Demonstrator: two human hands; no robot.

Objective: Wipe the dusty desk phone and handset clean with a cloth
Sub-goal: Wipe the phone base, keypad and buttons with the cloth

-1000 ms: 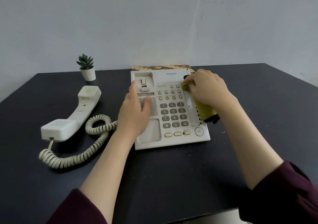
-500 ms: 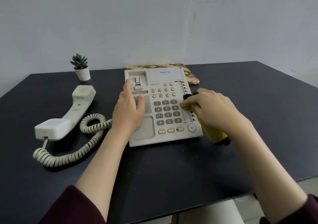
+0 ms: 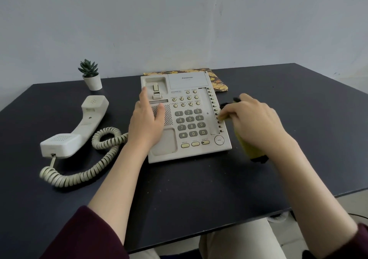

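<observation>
The cream Panasonic desk phone (image 3: 191, 119) sits mid-table on the dark table (image 3: 199, 189). The left hand (image 3: 146, 123) lies flat on its speaker grille, fingers straight and close together, pointing toward 12 o'clock. At the phone's 3 o'clock edge, the right hand (image 3: 256, 123) has its fingers curled around a yellow cloth (image 3: 250, 149), pressing it against the row of side buttons. The handset (image 3: 77, 127) rests at 9 o'clock of the phone, off its cradle, joined by a coiled cord (image 3: 85, 171). A small potted succulent (image 3: 90, 77) stands at 10 o'clock; a floral notebook (image 3: 218, 82) lies behind the phone.
</observation>
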